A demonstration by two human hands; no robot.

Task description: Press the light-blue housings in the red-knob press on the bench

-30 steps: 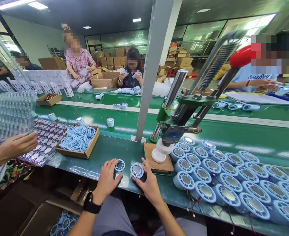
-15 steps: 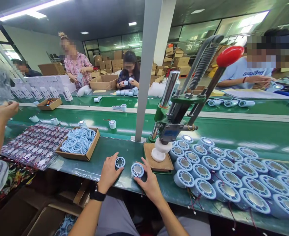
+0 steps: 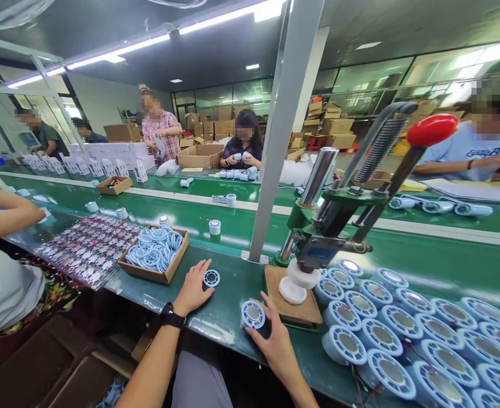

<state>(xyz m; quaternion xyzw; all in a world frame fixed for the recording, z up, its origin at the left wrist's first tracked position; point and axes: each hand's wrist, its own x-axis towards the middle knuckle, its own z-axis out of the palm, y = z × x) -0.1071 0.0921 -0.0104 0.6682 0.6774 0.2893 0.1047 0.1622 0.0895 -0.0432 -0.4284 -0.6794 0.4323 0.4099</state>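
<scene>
My left hand [image 3: 194, 290] rests on the green bench, thumb and fingers curled round a small light-blue slotted ring [image 3: 211, 277] with a dark centre. To its right, my right hand [image 3: 273, 334] has thumb and forefinger about a light-blue round housing [image 3: 253, 314]. The housing's slotted ring and grey disc face up, and a thin wire end hangs below it. Just beyond that hand stands a hand press [image 3: 318, 249] with a red knob. Its white upper pad is above a white round seat [image 3: 292, 290] on a brown board.
Rows of similar blue housings [image 3: 386, 368] fill the right side, wires hanging over the edge. Left are a carton of blue rings [image 3: 174, 270] and a sheet of wired discs [image 3: 89, 246]. A grey post [image 3: 275, 170] rises behind. Co-workers sit or stand around the green conveyor [image 3: 237, 211].
The view has turned left, so things appear further right. My left hand has moved slightly left and away with the ring, widening its gap from the housing. A co-worker's arm at left has shifted.
</scene>
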